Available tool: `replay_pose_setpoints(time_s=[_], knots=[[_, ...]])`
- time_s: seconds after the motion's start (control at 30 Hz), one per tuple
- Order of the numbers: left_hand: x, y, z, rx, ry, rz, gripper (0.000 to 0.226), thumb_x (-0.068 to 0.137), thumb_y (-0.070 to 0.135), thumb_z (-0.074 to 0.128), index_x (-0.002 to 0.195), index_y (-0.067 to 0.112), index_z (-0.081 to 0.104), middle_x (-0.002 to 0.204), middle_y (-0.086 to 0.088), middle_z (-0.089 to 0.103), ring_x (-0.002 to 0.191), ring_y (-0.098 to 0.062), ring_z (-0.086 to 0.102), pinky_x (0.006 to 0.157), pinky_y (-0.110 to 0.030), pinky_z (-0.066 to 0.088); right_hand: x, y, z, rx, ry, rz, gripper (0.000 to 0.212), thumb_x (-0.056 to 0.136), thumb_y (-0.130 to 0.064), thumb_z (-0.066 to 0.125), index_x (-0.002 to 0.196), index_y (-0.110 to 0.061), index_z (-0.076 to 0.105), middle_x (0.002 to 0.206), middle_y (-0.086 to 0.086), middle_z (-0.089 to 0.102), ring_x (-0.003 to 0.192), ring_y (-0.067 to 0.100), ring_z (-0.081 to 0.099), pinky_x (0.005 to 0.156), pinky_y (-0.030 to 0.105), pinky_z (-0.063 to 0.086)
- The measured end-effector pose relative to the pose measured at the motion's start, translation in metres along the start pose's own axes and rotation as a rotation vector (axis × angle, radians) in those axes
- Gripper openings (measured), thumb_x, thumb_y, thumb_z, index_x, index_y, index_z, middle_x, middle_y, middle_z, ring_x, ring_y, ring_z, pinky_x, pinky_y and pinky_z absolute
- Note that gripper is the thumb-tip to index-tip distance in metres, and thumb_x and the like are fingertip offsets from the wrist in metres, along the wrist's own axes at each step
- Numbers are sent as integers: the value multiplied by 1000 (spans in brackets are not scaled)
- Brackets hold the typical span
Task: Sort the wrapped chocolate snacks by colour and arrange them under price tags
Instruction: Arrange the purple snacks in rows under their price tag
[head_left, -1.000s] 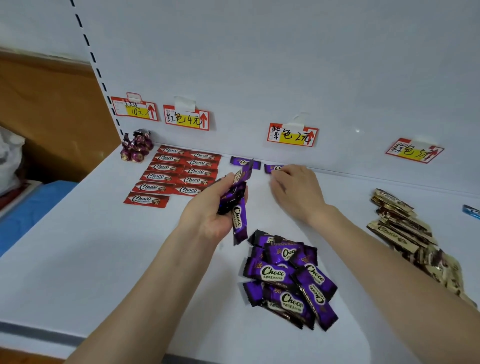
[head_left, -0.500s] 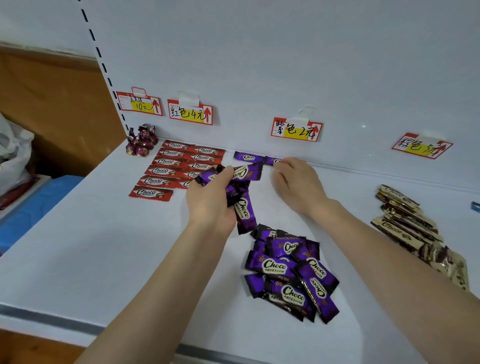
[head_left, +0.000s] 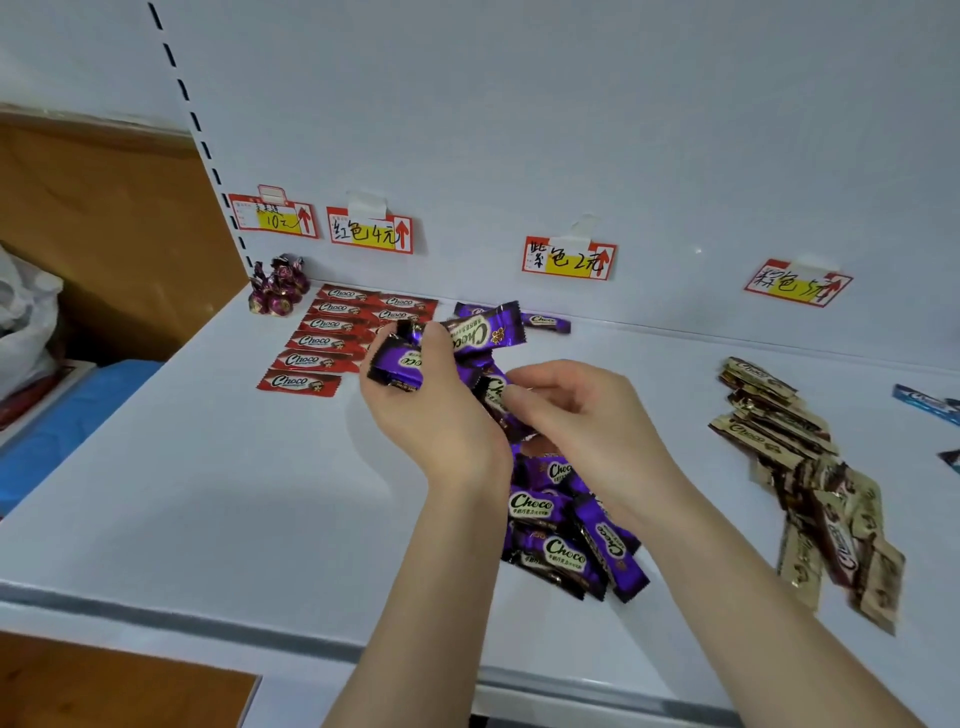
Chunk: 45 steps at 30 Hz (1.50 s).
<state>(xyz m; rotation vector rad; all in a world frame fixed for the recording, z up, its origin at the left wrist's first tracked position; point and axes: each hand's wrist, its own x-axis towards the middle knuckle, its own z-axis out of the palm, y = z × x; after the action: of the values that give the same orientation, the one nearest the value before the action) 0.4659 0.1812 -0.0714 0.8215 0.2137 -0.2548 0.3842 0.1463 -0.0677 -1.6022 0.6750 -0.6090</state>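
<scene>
My left hand (head_left: 434, 410) grips a bunch of purple Choco bars (head_left: 480, 330) above the white shelf. My right hand (head_left: 582, 415) is beside it, fingers pinching one purple bar (head_left: 496, 395) of that bunch. A loose pile of purple bars (head_left: 561, 540) lies on the shelf under my wrists. Two purple bars (head_left: 545, 321) lie at the back under the purple price tag (head_left: 569, 258). Red bars (head_left: 332, 340) lie in neat rows under the red price tag (head_left: 370, 232). Gold-brown bars (head_left: 800, 467) lie heaped at the right under the brown price tag (head_left: 797, 283).
Round purple foil candies (head_left: 278, 286) sit at the back left under a 10-yuan tag (head_left: 272, 215). Blue wrappers (head_left: 927, 402) lie at the far right edge. The shelf's front edge (head_left: 208, 618) runs below my arms. A white plastic bag (head_left: 26, 322) hangs at the left.
My right hand has drawn back from the back row to the bunch in my left hand and taken hold of a bar there. The left hand has shifted slightly.
</scene>
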Motion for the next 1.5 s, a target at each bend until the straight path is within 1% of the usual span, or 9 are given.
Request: replay_pose_setpoints(time_s=[0.13,0.27,0.47,0.67,0.87,1.07,1.17,1.3,1.5], knots=[[10,9,-8,35,18,-14,25,85,6,65,101,23,58,113,-3,66,93,-14,68,82,-37,57,-4,0,-10,46,43,-32,11,86,-8,61,87,-18,67,66,-4,69,57,9,65,51,15,47],[24,23,-20,239,-96,-21,33,87,0,60,117,14,54,114,-7,64,96,-18,67,86,-41,55,0,-7,-30,121,115,-116,21,92,-6,52,89,-22,66,71,-3,64,58,11,63,51,19,48],[11,21,-28,446,-454,-132,21,87,-5,57,94,15,60,75,1,69,62,-9,69,52,-25,56,12,-16,-36,-113,25,-186,19,91,-9,55,88,-26,62,62,-10,61,55,3,58,50,16,46],[4,16,-25,384,-566,-256,11,84,9,66,91,15,60,71,3,71,67,-14,71,55,-31,58,18,-10,-38,-228,83,-216,18,88,-9,59,83,-26,57,63,-5,59,48,1,55,47,14,44],[10,6,-23,445,-539,-203,20,79,-1,68,88,15,60,66,4,70,64,-13,70,51,-25,54,27,-1,-54,-301,-104,-177,24,79,-13,70,90,-32,60,89,-3,65,71,8,64,59,15,49],[22,-3,-22,487,-455,-172,23,83,0,66,94,17,56,70,3,73,71,-12,72,54,-25,56,84,39,-102,-625,144,-94,25,80,-11,70,103,-13,61,99,6,62,81,15,53,73,22,38],[26,-4,-20,482,-391,-137,31,81,3,68,106,16,55,83,-1,72,73,-12,72,53,-24,56,105,60,-112,-858,129,-22,27,85,-17,63,111,-10,59,106,8,60,95,22,54,76,25,37],[29,-5,-17,479,-351,-97,42,80,4,70,117,12,53,99,-6,70,77,-13,72,65,-28,59,103,67,-103,-1095,209,-105,31,92,-23,54,121,-12,57,120,12,54,115,31,44,86,35,39],[31,-6,-15,461,-341,-101,43,79,4,71,118,11,53,98,-6,71,79,-15,72,74,-36,58,92,79,-88,-1228,184,-147,33,96,-29,39,117,-14,59,118,8,55,110,30,44,81,33,38]])
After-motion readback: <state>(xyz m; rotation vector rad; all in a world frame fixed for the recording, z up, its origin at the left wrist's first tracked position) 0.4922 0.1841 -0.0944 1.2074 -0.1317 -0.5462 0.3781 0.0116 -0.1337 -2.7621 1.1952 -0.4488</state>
